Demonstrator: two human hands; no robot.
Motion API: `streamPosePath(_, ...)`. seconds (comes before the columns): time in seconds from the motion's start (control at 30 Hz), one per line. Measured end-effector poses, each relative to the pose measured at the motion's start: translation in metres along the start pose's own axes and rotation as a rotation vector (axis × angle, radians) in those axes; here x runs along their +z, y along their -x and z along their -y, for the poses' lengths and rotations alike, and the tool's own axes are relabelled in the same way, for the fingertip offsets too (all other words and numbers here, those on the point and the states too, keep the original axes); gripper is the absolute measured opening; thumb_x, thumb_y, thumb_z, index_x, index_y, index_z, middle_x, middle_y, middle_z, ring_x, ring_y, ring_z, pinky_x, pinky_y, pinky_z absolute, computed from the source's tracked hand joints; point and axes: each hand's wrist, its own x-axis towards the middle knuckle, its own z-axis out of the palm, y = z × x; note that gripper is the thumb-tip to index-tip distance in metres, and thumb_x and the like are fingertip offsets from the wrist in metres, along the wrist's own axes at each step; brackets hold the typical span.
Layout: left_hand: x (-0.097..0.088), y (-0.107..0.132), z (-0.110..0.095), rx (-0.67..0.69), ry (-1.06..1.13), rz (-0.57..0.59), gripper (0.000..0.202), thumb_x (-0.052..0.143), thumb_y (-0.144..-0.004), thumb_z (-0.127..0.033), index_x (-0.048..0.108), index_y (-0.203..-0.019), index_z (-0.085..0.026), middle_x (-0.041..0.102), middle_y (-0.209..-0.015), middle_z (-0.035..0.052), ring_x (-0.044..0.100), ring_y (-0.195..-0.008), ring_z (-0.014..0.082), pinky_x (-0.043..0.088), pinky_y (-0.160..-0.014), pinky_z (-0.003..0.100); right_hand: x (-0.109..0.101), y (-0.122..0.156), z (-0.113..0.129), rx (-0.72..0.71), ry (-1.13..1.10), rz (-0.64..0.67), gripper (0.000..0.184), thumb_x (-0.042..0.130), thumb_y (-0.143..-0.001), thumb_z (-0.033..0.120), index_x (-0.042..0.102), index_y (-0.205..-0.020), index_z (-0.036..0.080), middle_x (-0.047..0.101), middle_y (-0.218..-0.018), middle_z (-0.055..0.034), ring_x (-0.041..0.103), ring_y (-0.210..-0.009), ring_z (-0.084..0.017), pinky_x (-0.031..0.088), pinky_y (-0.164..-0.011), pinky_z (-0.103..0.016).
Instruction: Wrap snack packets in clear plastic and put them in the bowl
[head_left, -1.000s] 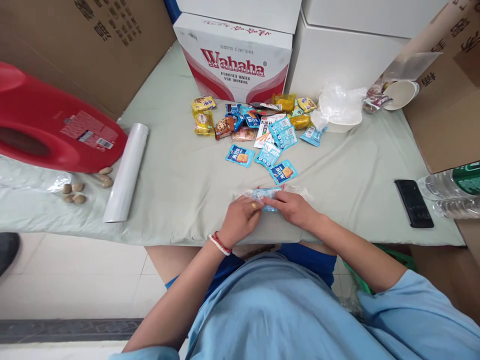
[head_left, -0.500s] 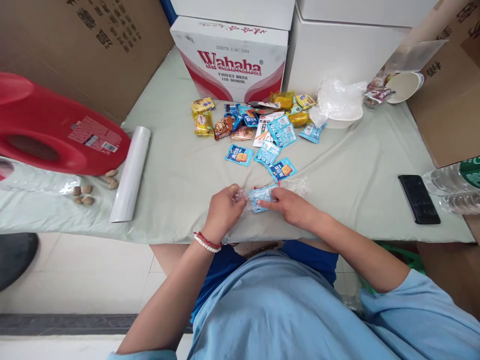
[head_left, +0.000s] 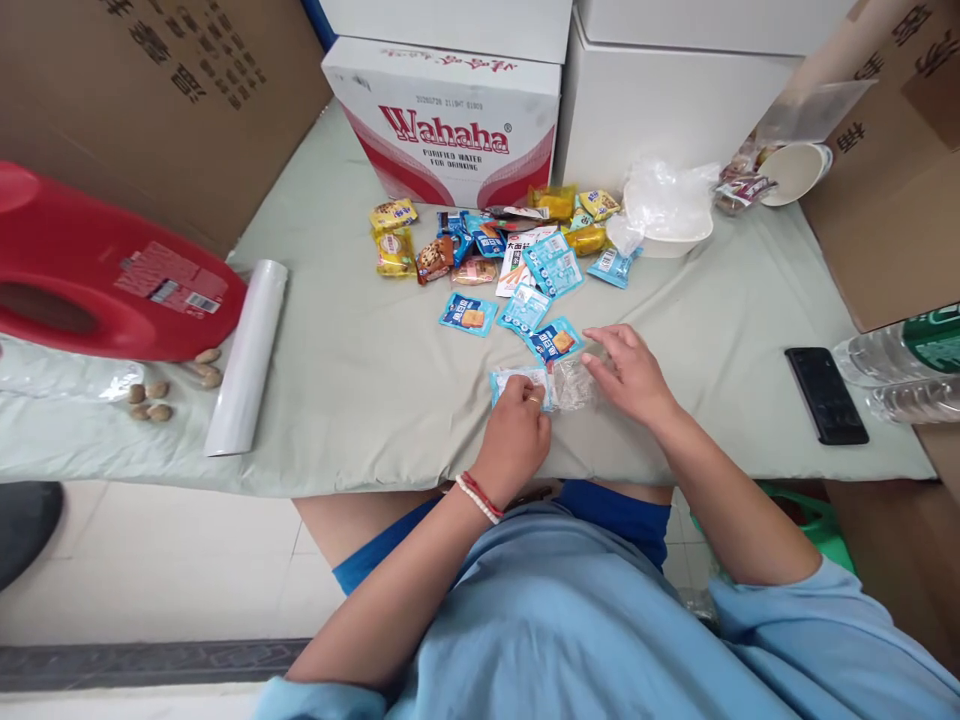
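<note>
My left hand [head_left: 517, 430] is closed, its fingers curled down on a light-blue snack packet [head_left: 498, 384] that lies flat near the table's front edge. Clear, crinkled plastic film [head_left: 574, 385] spreads out from the packet's right side. Just right of the film, my right hand [head_left: 630, 375] is open with thumb and fingers apart, nothing in its grasp. Its fingertips are close to another blue snack packet [head_left: 556, 341]. Two more blue packets, one face up [head_left: 469, 314] and one back up [head_left: 525, 308], lie just beyond. The left fingers cover part of the held packet.
Assorted wrapped snacks [head_left: 435, 258] are heaped before a white-and-red water carton [head_left: 450, 130]. A white bowl [head_left: 679, 235] with clear plastic stands right of them. To the left are a plastic-film roll [head_left: 247, 360], red jug [head_left: 127, 270] and nuts [head_left: 159, 411]; rightward, a phone [head_left: 827, 396] and bottles [head_left: 892, 355].
My left hand has moved right, from the film's left end onto the packet. My right hand has let go of the packet, opened and moved right and slightly away from me. The view has shifted slightly.
</note>
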Motion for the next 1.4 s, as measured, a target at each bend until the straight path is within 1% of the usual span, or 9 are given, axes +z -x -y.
streamPosePath(0.07,0.002,0.002,-0.006,-0.001,-0.114,0.023,0.033,0.047,-0.092,-0.008,0.068,-0.116,-0.011,0.063,-0.12,0.0167,0.064,-0.109,0.0266,0.055,-0.1,0.042,0.007,-0.001,-0.003,0.102,0.215,0.017,0.046,0.067,-0.095,0.043,0.068,-0.134,0.018,0.067,-0.125,-0.0197,0.056,-0.117,-0.037,0.051,-0.097,-0.052)
streamPosePath(0.17,0.003,0.004,-0.011,-0.01,-0.273,0.059,0.032,0.049,-0.095,-0.01,0.067,-0.122,-0.014,0.065,-0.123,0.0159,0.064,-0.112,0.0278,0.055,-0.092,0.04,0.012,0.006,-0.006,0.132,0.315,0.106,0.022,0.067,-0.093,0.033,0.074,-0.11,0.021,0.068,-0.112,-0.0174,0.053,-0.111,-0.038,0.05,-0.094,-0.05)
streamPosePath(0.4,0.005,0.012,-0.015,0.053,-0.457,0.057,0.041,0.047,-0.1,-0.012,0.066,-0.136,-0.015,0.064,-0.141,0.0192,0.063,-0.114,0.0313,0.049,-0.089,0.048,0.002,0.001,0.04,0.062,0.048,0.116,0.014,0.054,-0.101,0.027,0.067,-0.103,0.023,0.073,-0.097,-0.0066,0.066,-0.088,-0.023,0.046,-0.078,-0.032)
streamPosePath(0.67,-0.014,0.03,0.006,0.076,-0.111,0.165,0.026,0.054,-0.091,-0.012,0.078,-0.101,-0.016,0.073,-0.114,0.017,0.068,-0.107,0.0326,0.056,-0.093,0.049,0.056,-0.034,0.084,-0.073,-0.026,0.366,0.017,0.049,-0.102,0.018,0.065,-0.095,0.019,0.073,-0.094,-0.0069,0.065,-0.09,-0.021,0.042,-0.078,-0.029)
streamPosePath(0.83,-0.018,0.041,0.037,-0.255,0.154,-0.32,0.03,0.047,-0.094,-0.018,0.075,-0.103,-0.023,0.074,-0.11,0.0081,0.069,-0.108,0.0252,0.057,-0.1,0.043,0.067,-0.017,0.076,-0.195,-0.024,0.292,0.02,0.041,-0.105,0.022,0.061,-0.102,0.018,0.066,-0.104,-0.0122,0.059,-0.096,-0.025,0.045,-0.085,-0.034)
streamPosePath(0.93,-0.012,0.027,0.048,-0.338,-0.043,-0.345,0.027,0.054,-0.096,-0.032,0.073,-0.105,-0.016,0.07,-0.11,0.017,0.065,-0.111,0.0349,0.054,-0.101,0.055,0.074,-0.008,0.072,-0.203,-0.103,0.246,0.022,0.038,-0.106,0.023,0.06,-0.103,0.019,0.063,-0.105,-0.0127,0.057,-0.098,-0.026,0.047,-0.092,-0.038)
streamPosePath(1.03,-0.006,0.015,0.047,-0.223,-0.113,-0.27,0.027,0.057,-0.097,-0.034,0.073,-0.101,-0.013,0.068,-0.109,0.0195,0.064,-0.109,0.0373,0.054,-0.099,0.057,0.075,0.002,0.072,-0.154,-0.24,0.155,0.019,0.04,-0.105,0.025,0.059,-0.102,0.021,0.063,-0.104,-0.011,0.058,-0.102,-0.026,0.048,-0.098,-0.041)
streamPosePath(1.27,0.012,0.029,0.004,0.217,0.013,-0.479,0.036,0.059,-0.101,-0.021,0.063,-0.136,-0.019,0.067,-0.132,0.0151,0.068,-0.123,0.0289,0.061,-0.099,0.045,0.056,0.049,0.072,0.252,-0.983,-0.067,0.041,0.053,-0.102,0.066,0.055,-0.104,0.026,0.066,-0.094,-0.0009,0.063,-0.084,-0.018,0.055,-0.078,-0.032)
streamPosePath(1.4,0.03,0.037,-0.023,0.496,0.071,-0.283,0.032,0.057,-0.094,-0.005,0.069,-0.122,-0.016,0.059,-0.151,0.0187,0.046,-0.153,0.0353,0.053,-0.118,0.053,0.048,0.073,0.05,0.496,-1.044,-0.21,0.048,0.068,-0.091,0.071,0.058,-0.098,0.025,0.065,-0.094,-0.0001,0.059,-0.086,-0.017,0.053,-0.075,-0.029)
